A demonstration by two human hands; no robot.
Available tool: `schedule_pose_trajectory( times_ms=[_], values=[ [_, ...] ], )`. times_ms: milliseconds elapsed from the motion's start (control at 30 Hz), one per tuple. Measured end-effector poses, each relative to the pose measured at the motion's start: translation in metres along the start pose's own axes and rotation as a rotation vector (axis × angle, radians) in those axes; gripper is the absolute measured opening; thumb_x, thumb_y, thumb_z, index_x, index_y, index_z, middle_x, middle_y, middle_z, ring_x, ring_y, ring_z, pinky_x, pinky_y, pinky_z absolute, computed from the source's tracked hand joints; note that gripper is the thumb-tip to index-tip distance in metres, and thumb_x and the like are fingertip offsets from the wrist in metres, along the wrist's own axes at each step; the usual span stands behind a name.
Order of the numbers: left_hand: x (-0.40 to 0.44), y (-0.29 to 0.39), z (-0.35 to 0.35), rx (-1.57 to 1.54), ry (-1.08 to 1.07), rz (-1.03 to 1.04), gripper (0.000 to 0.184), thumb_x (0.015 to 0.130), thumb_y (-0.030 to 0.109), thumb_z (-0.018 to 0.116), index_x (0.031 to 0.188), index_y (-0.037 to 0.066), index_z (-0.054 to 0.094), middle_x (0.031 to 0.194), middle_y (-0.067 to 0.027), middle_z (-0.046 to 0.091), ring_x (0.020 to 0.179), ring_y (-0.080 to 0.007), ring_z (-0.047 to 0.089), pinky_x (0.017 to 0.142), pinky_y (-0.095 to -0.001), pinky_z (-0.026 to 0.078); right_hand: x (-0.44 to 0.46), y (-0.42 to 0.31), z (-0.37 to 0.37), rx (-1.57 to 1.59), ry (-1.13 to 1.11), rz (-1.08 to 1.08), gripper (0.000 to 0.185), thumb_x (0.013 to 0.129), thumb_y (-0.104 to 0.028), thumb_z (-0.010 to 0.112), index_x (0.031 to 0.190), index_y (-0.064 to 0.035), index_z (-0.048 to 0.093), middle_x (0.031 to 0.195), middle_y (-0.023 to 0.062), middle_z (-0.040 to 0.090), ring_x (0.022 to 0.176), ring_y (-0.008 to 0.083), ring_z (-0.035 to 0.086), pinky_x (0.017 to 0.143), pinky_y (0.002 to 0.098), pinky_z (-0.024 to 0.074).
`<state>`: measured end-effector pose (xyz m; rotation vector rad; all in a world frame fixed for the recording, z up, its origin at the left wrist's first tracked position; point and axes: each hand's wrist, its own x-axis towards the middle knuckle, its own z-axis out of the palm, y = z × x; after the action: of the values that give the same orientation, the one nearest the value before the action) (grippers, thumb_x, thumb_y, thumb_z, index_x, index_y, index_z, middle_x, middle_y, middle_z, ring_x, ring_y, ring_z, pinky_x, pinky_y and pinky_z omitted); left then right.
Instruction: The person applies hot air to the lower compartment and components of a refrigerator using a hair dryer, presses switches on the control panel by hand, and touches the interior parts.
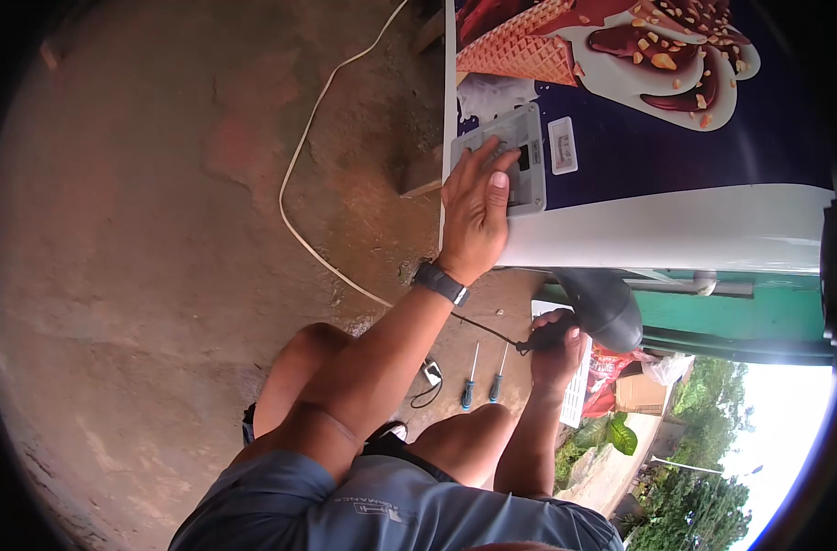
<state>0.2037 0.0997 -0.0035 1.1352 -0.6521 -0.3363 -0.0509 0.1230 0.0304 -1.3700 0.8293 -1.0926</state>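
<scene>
My left hand (pixel 478 211), with a dark watch on the wrist, lies with fingers spread on a grey plastic panel (pixel 529 188). That panel sits on the freezer (pixel 657 220), which carries a big ice-cream cone picture. A small dark display window shows beside my fingertips. Closed around a black handle, my right hand (pixel 558 354) holds a black hair dryer (pixel 602 308) by the freezer's side. A dark cord runs from the handle. Whether the dryer is on, I cannot tell.
Two blue-handled screwdrivers (pixel 469 390) lie on the floor by my knee. Near them is a white power socket (pixel 432 372) with a black lead. A pale cable (pixel 294 216) curves across the concrete floor (pixel 152 239). A white slotted panel (pixel 575 390) and a cardboard box (pixel 641 393) stand right.
</scene>
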Motion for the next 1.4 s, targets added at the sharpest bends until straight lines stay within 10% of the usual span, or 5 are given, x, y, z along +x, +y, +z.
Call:
schedule_pose_trajectory(
  times_ms=[467, 533, 933, 1400],
  values=[
    [0.0, -0.001, 0.0, 0.006, -0.006, 0.031, 0.06, 0.108, 0.052, 0.027, 0.131, 0.012, 0.067, 0.152, -0.0127, 0.047, 0.146, -0.042, 0.029, 0.118, -0.0521, 0.019, 0.005, 0.003, 0.001, 0.022, -0.013, 0.053, 0.046, 0.093, -0.041, 0.071, 0.122, -0.0096, 0.053, 0.1, 0.008, 0.059, 0.091, 0.0247, 0.058, 0.085, 0.0418, 0.0487],
    [-0.001, 0.0, 0.0, 0.06, 0.004, 0.042, 0.06, 0.109, 0.049, 0.026, 0.131, 0.011, 0.067, 0.151, -0.0124, 0.048, 0.145, -0.0404, 0.031, 0.118, -0.0505, 0.021, 0.007, 0.006, 0.003, 0.015, 0.028, -0.015, 0.045, 0.095, -0.039, 0.067, 0.116, -0.002, 0.055, 0.097, 0.0132, 0.061, 0.086, 0.0272, 0.063, 0.064, 0.0348, 0.051],
    [-0.001, 0.001, 0.006, 0.104, 0.009, 0.062, 0.06, 0.109, 0.049, 0.025, 0.135, 0.01, 0.062, 0.151, -0.0147, 0.046, 0.145, -0.0417, 0.029, 0.118, -0.0534, 0.02, 0.006, 0.006, 0.001, 0.01, 0.031, -0.024, 0.047, 0.095, -0.04, 0.066, 0.121, -0.0026, 0.053, 0.098, 0.0136, 0.06, 0.086, 0.0271, 0.062, 0.062, 0.035, 0.0513],
    [0.002, -0.003, 0.008, 0.13, -0.066, 0.121, 0.063, 0.11, 0.046, 0.022, 0.141, 0.004, 0.056, 0.153, -0.016, 0.043, 0.144, -0.0375, 0.034, 0.118, -0.0497, 0.023, 0.004, 0.029, -0.011, -0.024, 0.015, -0.082, 0.054, 0.093, -0.038, 0.067, 0.127, 0.0012, 0.054, 0.095, 0.0133, 0.062, 0.087, 0.0247, 0.062, 0.073, 0.0355, 0.0508]
  ],
)
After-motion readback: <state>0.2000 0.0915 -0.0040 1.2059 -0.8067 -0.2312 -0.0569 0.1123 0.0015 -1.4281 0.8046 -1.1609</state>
